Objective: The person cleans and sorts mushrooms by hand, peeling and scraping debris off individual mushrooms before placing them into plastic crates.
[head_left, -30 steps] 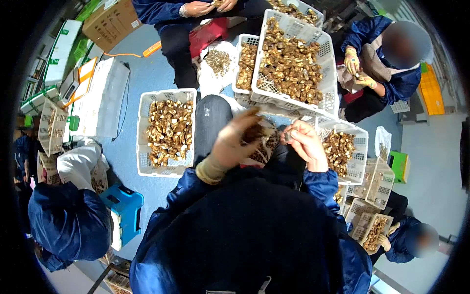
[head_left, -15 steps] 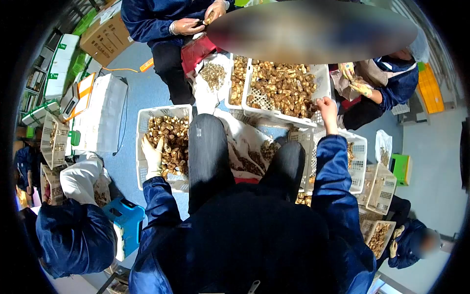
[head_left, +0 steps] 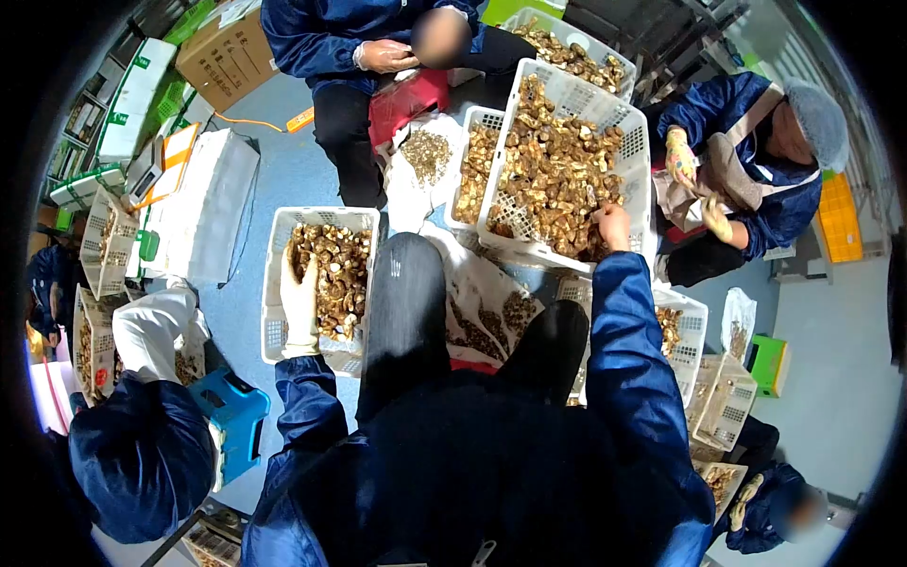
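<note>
My left hand [head_left: 300,298], in a pale glove, rests over the left side of a white crate [head_left: 272,326] of brown-and-cream mushrooms [head_left: 338,283]. Its thumb and fingers are apart, and no mushroom shows in its grasp. My bare right hand [head_left: 613,227] reaches into the near right corner of a larger white crate [head_left: 638,151], against the mushrooms [head_left: 557,170] heaped there. The fingers of that hand are curled, and their tips are hidden, so what they grip cannot be made out.
Between my knees lies a white cloth [head_left: 463,260] with small trimmings. Co-workers sit ahead [head_left: 316,42], to the right [head_left: 756,180], at lower left [head_left: 142,463] and lower right [head_left: 756,510]. More crates [head_left: 694,326] stand beside my right arm; a white foam box [head_left: 222,208] is at left.
My right hand has moved from the large crate's near rim in onto its mushrooms. My left hand stays over the left crate, its fingers shifted slightly. The view has tilted a little.
</note>
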Motion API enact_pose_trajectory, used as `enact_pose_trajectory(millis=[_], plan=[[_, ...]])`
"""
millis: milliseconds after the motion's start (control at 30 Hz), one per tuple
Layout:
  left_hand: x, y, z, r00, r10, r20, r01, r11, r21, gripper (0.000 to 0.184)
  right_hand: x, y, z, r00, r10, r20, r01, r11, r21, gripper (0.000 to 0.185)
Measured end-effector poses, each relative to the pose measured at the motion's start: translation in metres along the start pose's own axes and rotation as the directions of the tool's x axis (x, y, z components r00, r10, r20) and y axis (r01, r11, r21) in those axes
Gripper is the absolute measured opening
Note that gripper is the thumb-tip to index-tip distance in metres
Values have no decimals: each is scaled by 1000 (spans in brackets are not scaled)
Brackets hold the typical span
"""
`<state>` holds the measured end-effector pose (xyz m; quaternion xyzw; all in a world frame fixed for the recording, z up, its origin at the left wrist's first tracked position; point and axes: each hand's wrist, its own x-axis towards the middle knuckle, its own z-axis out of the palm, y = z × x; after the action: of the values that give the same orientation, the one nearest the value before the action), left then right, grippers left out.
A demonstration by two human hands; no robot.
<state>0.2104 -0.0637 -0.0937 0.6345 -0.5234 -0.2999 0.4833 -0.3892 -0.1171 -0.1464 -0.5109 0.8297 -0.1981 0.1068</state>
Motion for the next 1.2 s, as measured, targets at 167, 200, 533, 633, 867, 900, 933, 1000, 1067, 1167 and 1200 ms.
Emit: enact_pose_trajectory(millis=[167,200,533,633,867,900,933,1000,1067,1167,1200], plan=[[-14,84,43,912,33,408,29,989,-144,67,-48,-36,-60,977,-89,-194,134,965,228,23],[-18,108,54,853,26,522,106,970,-220,69,-57,-45,-71,978,-58,-201,109,961,255,26],[-46,134,178,538,260,802,230,870,-437,53,-71,-51,-75,992,-87,-87,109,947,303,25],[-54,135,150,594,198,780,322,829,-456,54,-66,-59,-59,973,-230,0,226,957,181,23],[-66,96,58,723,5,691,460,743,-487,52,-25,-101,9,753,-476,454,416,879,232,29],[-67,92,47,756,-21,654,440,757,-484,49,-23,-112,15,735,-444,513,398,894,204,29],[-66,82,41,786,-24,618,412,765,-494,48,-19,-120,24,714,-409,568,383,908,173,28],[-65,74,27,815,-102,570,421,781,-462,47,-16,-137,39,609,-182,772,106,983,148,17],[-64,64,23,842,-160,516,431,774,-463,45,-22,-150,44,505,-72,860,-9,996,89,13],[-58,66,25,845,-164,509,439,756,-486,44,-27,-150,56,461,-128,878,268,964,0,25],[-56,70,29,840,-159,519,444,753,-487,44,-29,-146,59,477,-162,864,313,950,5,22]])
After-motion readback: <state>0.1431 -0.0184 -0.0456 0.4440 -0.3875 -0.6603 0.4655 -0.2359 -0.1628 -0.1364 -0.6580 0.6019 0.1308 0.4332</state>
